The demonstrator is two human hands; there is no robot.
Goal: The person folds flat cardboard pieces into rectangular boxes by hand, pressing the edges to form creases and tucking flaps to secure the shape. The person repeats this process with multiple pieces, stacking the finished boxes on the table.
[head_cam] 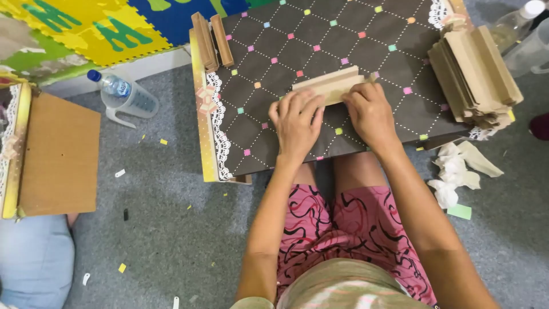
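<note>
Hands at centre of frame: left hand [296, 121] lay flat, fingers spread and pressing down on the near end of a folded strip of tan cardboard [327, 86]; right hand [370, 111] sat curled just beside it, fingertips pinching the strip's right end; neither hand lifted it clear. Strip rested on a dark brown board with white dotted diamond lines and small coloured squares [274, 131], slightly above the middle of the picture; board edged on its left side with white lace trim and a yellow band [213, 120]. Upper left of the board: two short brown wooden blocks [213, 41], side by side, apart from the hands. Upper right: a stack of similar folded tan cardboard pieces [474, 74], well apart from the strip. Right of centre: crumpled white paper [452, 171] on grey carpet [171, 229]. Left of the board: clear plastic jug holding a blue-capped bottle [123, 94]; far left, a flat brown cardboard panel [60, 154]. Handling judgement: the fold would likely set best with even pressure from both hands along the whole crease, edges kept aligned.
</note>
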